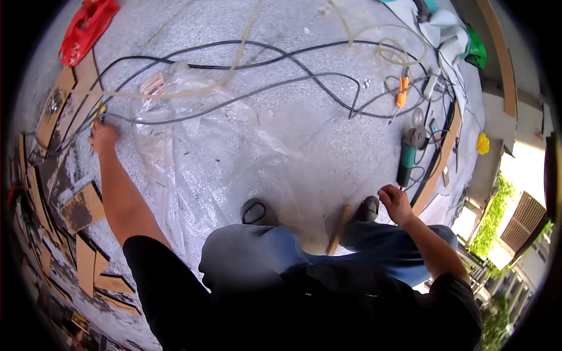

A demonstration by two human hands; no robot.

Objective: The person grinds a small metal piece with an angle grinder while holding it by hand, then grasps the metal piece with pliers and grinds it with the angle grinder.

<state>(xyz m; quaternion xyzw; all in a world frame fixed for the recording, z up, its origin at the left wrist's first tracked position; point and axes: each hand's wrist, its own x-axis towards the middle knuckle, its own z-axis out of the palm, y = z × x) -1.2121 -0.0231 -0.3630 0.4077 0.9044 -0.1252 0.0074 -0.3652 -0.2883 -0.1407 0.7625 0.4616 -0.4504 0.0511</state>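
1. Between 9 and 10 o'clock, out near the rim: small yellow tool (100,109), gripped in left hand (104,138). Exact kind too small to tell. Fingers wrapped round it; which fingertips press where, can't tell.
2. Just past it, toward 12: black cable (202,110) and pale hose (170,95), both running across the floor (316,140).
3. Same hand, toward 10: brown boards (82,96) with dark patches; red bag (88,29) beyond, touching them.
4. 10 o'clock, closer in: pink-and-white packet (153,86) by the clear plastic sheet (205,152), which spreads down toward the left shoe (257,212).
5. Between 3 and 4: right hand (396,204), near the knee. Fingers curled in; can't tell if they pinch anything.
6. 3 o'clock, just above that hand: green-and-black grinder (407,157), disc end toward 12. Long brown strip (438,161) just beside it.
7. 2 o'clock: orange-handled tool (402,92), white power strip (432,83) near it.
8. 8 o'clock: more brown pieces (86,264), scattered and overlapping.
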